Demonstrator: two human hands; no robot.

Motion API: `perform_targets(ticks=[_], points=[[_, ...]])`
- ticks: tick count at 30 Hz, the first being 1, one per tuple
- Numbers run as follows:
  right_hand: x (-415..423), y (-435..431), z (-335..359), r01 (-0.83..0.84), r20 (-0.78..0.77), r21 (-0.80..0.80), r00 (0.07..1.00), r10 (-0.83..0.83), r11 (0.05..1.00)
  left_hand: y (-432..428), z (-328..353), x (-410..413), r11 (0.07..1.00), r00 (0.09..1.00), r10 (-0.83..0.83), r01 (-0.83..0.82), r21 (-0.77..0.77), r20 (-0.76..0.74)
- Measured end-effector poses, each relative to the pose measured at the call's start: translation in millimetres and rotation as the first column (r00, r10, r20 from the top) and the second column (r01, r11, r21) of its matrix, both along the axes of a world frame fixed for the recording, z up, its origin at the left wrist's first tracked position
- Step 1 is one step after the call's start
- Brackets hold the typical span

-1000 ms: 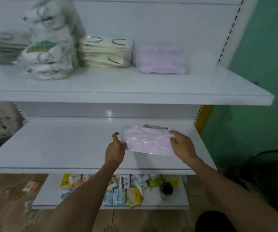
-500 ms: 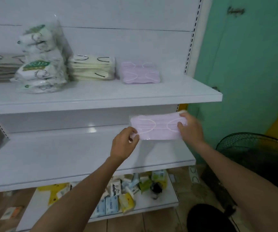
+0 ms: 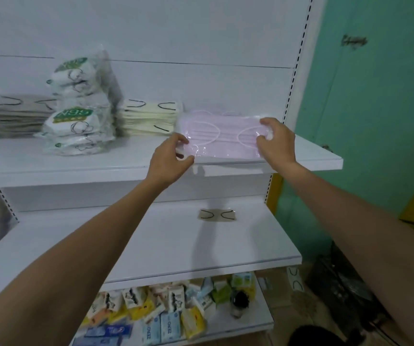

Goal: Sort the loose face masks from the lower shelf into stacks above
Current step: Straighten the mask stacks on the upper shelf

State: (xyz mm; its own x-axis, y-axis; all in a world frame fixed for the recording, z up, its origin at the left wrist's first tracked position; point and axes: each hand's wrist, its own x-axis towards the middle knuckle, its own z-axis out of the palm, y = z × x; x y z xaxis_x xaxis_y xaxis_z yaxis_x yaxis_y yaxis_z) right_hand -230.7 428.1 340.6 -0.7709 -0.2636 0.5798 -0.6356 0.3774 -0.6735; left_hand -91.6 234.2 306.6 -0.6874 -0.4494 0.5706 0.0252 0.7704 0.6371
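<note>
1. Item under handling: a pink mask pack (image 3: 222, 139) in clear film, held flat and level over the front edge of the upper shelf (image 3: 101, 167), towards its right end. It sits just beside the cream mask stack (image 3: 148, 118). I cannot tell whether it already rests on anything pink beneath it.
2. Left hand (image 3: 172, 158): thumb and fingers pinch the pack's near left corner.
3. Right hand (image 3: 277, 142): fingers curl over the pack's right short end and grip it.
4. Handling judgement: the pack looks light, soft and limp, and its film wrapper is likely slick. Holding both short ends, as here, should keep it flat. A single-corner hold would probably let it droop or slide.
5. Other stock on the upper shelf: bagged N95 packs (image 3: 78, 116) stand left of the cream stack, and a grey-brown mask stack (image 3: 16, 116) lies further left.
6. Outstanding: one loose grey mask (image 3: 217, 215) lies near the back right of the lower shelf (image 3: 151, 248), well apart from both hands. By colour it appears to belong with the grey-brown stack.
</note>
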Motion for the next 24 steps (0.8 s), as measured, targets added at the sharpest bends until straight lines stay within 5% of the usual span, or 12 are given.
perform_targets(ticks=[9, 19, 24], points=[[-110.3, -42.7, -2.3, 0.034, 0.26, -0.065, 0.965, -0.016, 0.997, -44.2, 5.4, -110.8, 0.995, 0.981, 0.095, -0.101, 0.025, 0.17], [-226.2, -114.1, -8.9, -0.012, 0.298, 0.272, 0.952, -0.072, 0.962, -84.0, 4.1, -211.5, 0.953, 0.94, 0.265, -0.29, 0.091, 0.215], [-250.3, -127.1, 7.0, 0.023, 0.223, 0.289, 0.971, -0.091, 0.957, -88.6, 15.3, -225.2, 0.953, 0.953, 0.284, -0.293, 0.08, 0.105]])
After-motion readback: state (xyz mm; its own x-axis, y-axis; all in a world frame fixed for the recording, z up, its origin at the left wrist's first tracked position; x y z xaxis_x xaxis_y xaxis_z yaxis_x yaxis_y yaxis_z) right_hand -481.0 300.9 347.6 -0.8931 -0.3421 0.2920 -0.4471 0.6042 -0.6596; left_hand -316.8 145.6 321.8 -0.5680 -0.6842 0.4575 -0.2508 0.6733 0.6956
